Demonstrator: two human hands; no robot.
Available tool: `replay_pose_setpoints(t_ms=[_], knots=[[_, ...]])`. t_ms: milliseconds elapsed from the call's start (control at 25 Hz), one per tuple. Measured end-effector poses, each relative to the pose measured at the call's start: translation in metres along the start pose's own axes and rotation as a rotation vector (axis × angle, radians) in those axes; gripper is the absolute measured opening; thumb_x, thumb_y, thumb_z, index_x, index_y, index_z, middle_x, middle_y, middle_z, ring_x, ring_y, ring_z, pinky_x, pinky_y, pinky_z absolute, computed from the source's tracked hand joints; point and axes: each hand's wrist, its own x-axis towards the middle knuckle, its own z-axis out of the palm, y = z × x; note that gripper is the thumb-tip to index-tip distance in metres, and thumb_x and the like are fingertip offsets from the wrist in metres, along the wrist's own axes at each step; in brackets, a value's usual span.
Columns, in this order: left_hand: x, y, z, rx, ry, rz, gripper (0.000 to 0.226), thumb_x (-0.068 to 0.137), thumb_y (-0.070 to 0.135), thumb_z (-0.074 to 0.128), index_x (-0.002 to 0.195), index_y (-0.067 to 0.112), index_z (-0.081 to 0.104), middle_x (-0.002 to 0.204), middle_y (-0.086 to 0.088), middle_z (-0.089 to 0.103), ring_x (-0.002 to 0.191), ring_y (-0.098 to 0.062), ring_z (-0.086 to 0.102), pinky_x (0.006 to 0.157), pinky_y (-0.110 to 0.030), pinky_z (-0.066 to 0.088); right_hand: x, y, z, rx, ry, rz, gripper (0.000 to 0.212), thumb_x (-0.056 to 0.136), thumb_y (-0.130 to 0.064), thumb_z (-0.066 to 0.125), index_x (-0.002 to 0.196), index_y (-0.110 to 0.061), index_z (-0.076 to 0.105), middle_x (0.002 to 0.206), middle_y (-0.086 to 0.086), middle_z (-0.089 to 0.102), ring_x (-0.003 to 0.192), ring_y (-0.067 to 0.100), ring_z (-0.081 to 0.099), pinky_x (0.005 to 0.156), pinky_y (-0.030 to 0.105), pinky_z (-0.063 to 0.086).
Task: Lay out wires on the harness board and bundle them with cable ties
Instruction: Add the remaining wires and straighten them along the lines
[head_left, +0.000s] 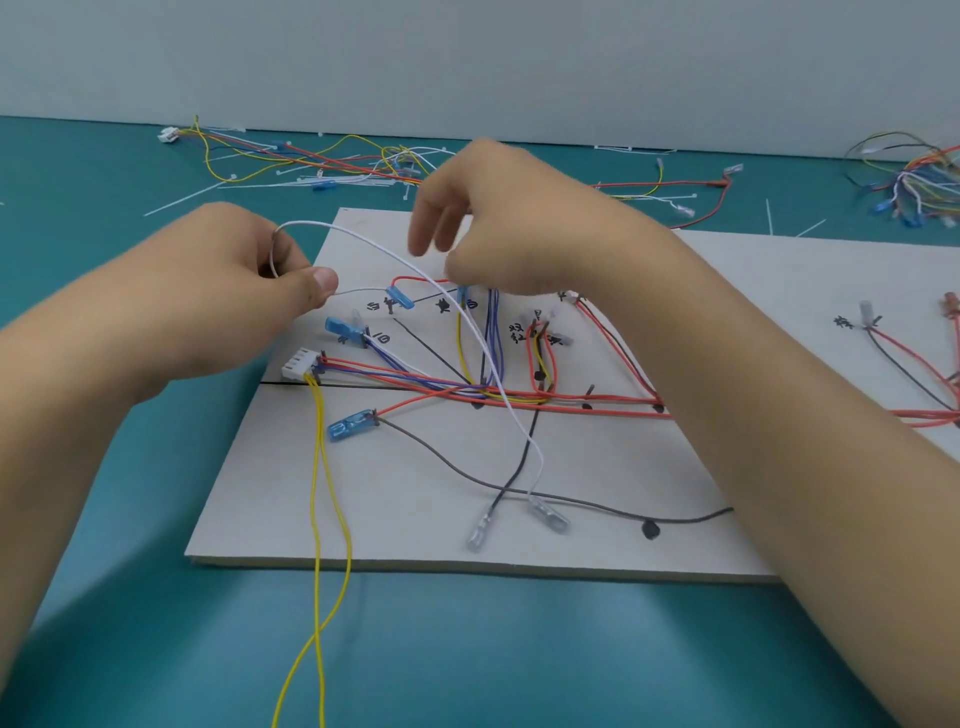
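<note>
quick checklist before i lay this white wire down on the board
1. Left hand grip on the white wire: ok, thumb and fingers pinch it beside a blue terminal.
2. Right hand grip on the wire: cannot tell; the wire passes by its thumb.
3. Far end free: ok, the clear terminal lies loose on the harness board.
4. Path clear of other wires: not ok, it crosses over the red wires.
5. Cable ties within sight: ok, loose cable ties lie on the mat behind the board.
</note>
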Motion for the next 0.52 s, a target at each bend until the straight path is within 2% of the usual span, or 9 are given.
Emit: replay_pose_setpoints(t_ms=[120, 200, 320, 520], knots=[[-0.001, 0.0, -0.001, -0.009, 0.003, -0.004, 0.032, 0.092, 0.052, 0.067, 0.074, 0.026, 0.068, 0.074, -0.014, 0.071, 0.056, -0.027, 0.052, 0.06, -0.036, 0.043, 0.0, -0.003, 0.017, -0.022, -0.04, -0.14, 0.023, 0.081, -0.013, 0.069, 0.095, -0.03, 0.076, 0.094, -0.01, 0.073, 0.07, 0.0, 0.062, 0.054, 0.015, 0.045], [-0.002, 0.001, -0.001, -0.028, 0.001, -0.006, 0.028, 0.092, 0.052, 0.067, 0.075, 0.03, 0.069, 0.073, -0.014, 0.071, 0.054, -0.026, 0.051, 0.06, -0.035, 0.042, 0.002, 0.0, 0.026, 0.015, -0.009, -0.202, 0.014, 0.08, -0.014, 0.072, 0.089, -0.023, 0.079, 0.082, -0.006, 0.075, 0.064, 0.002, 0.063, 0.057, 0.017, 0.048], [-0.001, 0.002, -0.001, -0.034, -0.019, -0.02, 0.025, 0.093, 0.049, 0.068, 0.076, 0.032, 0.069, 0.074, -0.014, 0.071, 0.054, -0.026, 0.05, 0.06, -0.034, 0.041, 0.005, 0.006, 0.03, 0.174, 0.023, -0.216, 0.013, 0.079, -0.01, 0.073, 0.086, -0.02, 0.078, 0.068, -0.004, 0.072, 0.06, 0.005, 0.064, 0.056, 0.018, 0.048], [-0.002, 0.004, 0.003, -0.007, -0.024, -0.039, 0.036, 0.095, 0.046, 0.066, 0.072, 0.02, 0.068, 0.07, -0.01, 0.07, 0.057, -0.025, 0.053, 0.06, -0.033, 0.041, 0.007, 0.015, 0.029, 0.43, -0.049, -0.26, 0.007, 0.08, 0.002, 0.076, 0.084, -0.003, 0.076, 0.071, 0.005, 0.073, 0.059, 0.006, 0.063, 0.058, 0.023, 0.053]])
